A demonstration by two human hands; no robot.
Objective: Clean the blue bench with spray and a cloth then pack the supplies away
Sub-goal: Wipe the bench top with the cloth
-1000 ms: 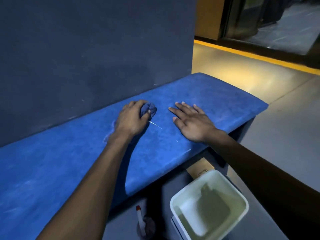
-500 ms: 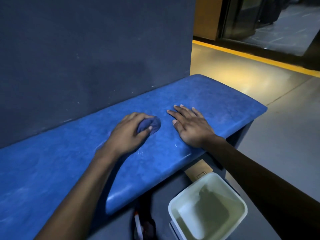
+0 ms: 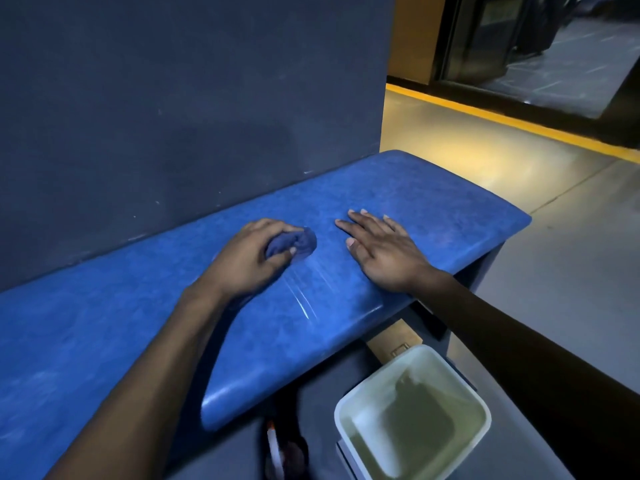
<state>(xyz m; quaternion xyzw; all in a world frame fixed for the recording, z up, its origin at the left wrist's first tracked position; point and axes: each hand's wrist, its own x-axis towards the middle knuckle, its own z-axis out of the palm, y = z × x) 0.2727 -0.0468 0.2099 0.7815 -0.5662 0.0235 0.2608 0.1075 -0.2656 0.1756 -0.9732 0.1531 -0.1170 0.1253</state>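
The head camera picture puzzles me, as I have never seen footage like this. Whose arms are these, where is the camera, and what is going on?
The camera sits on a person's head, looking down, so the two bare arms are their own. There is no machine. The left hand grips a bunched blue cloth pressed on the blue bench. The right hand lies flat and empty on the bench beside it. Faint wet streaks show near the cloth. On the floor below stand a pale bin and what looks like a spray bottle, partly hidden in shadow.
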